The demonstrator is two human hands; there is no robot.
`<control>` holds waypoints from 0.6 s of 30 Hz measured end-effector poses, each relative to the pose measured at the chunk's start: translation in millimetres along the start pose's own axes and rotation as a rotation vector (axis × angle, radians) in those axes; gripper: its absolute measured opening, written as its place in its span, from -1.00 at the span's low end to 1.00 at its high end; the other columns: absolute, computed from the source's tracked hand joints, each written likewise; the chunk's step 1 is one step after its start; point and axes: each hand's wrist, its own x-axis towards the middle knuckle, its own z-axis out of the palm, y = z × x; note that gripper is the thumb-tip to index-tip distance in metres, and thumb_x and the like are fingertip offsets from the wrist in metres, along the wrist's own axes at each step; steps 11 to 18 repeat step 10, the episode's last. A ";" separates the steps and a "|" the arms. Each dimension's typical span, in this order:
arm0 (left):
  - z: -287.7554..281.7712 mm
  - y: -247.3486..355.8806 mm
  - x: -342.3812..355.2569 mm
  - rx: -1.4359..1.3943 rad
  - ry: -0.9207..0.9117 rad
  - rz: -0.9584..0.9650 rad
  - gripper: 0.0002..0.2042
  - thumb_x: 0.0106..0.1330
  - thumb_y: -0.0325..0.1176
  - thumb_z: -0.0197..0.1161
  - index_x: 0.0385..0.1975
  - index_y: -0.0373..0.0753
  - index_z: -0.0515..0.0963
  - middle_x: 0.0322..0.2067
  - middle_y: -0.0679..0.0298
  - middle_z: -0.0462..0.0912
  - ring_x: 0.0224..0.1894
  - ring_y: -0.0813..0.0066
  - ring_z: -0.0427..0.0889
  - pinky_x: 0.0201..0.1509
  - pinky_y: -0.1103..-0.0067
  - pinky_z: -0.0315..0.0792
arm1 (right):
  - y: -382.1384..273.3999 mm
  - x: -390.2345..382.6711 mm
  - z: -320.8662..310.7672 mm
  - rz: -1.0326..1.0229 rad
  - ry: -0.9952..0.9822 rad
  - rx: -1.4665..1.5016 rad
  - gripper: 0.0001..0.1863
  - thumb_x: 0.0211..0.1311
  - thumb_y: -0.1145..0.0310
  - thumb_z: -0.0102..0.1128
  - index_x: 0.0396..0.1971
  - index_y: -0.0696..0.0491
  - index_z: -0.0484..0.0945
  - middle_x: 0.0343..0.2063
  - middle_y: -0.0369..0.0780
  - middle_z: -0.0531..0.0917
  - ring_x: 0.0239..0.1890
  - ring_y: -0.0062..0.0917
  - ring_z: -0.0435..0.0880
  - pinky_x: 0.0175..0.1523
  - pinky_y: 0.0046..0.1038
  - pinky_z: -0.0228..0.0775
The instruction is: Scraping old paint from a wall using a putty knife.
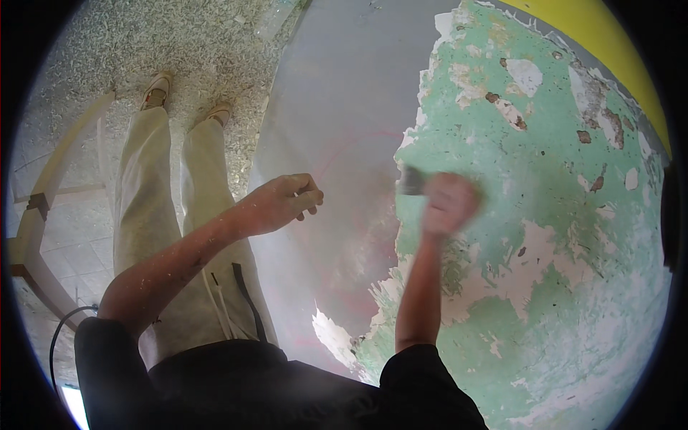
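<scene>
My right hand (pixel 451 203) is wrapped round a scraper (pixel 412 180), both blurred by motion. The scraper's blade points left, at the ragged border between grey paint (pixel 344 86) and the bared green layer (pixel 494 186) of the wall. Whether the blade touches the wall is hard to tell. My left hand (pixel 283 202) hangs in front of my legs and the grey paint, its fingers curled in loosely with nothing visible in them. White specks dot my left forearm.
Pale flakes litter the floor (pixel 208 43) around my shoes. A curved wooden frame (pixel 61 154) stands at the left, near a dark cable (pixel 54 344). Clear plastic (pixel 274 18) lies by the wall's foot. A yellow band (pixel 602 36) runs along the upper right.
</scene>
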 end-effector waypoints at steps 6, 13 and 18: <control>-5.8 -2.6 9.3 0.021 -0.014 -0.061 -0.66 0.36 -0.16 0.00 -0.25 -0.37 0.50 -0.36 0.16 0.60 -0.32 0.44 0.58 -0.19 0.54 0.48 | -24.3 -16.9 29.4 0.278 0.172 0.250 -0.62 0.27 0.25 -0.13 -0.75 0.02 0.16 -0.80 -0.33 0.23 -0.79 -0.61 0.12 -0.64 -0.48 0.02; -12.6 -15.0 3.0 0.031 0.049 -0.088 -0.65 0.37 -0.15 -0.01 -0.22 -0.37 0.50 -0.33 0.16 0.60 -0.33 0.41 0.59 -0.17 0.53 0.48 | -52.8 30.2 -14.7 0.422 0.213 0.785 -0.61 0.29 0.15 -0.16 -0.72 0.00 0.21 -0.79 -0.29 0.26 -0.80 -0.60 0.14 -0.62 -0.48 0.08; -12.6 -15.0 3.0 0.031 0.049 -0.088 -0.65 0.37 -0.15 -0.01 -0.22 -0.37 0.50 -0.33 0.16 0.60 -0.33 0.41 0.59 -0.17 0.53 0.48 | -52.8 30.2 -14.7 0.422 0.213 0.785 -0.61 0.29 0.15 -0.16 -0.72 0.00 0.21 -0.79 -0.29 0.26 -0.80 -0.60 0.14 -0.62 -0.48 0.08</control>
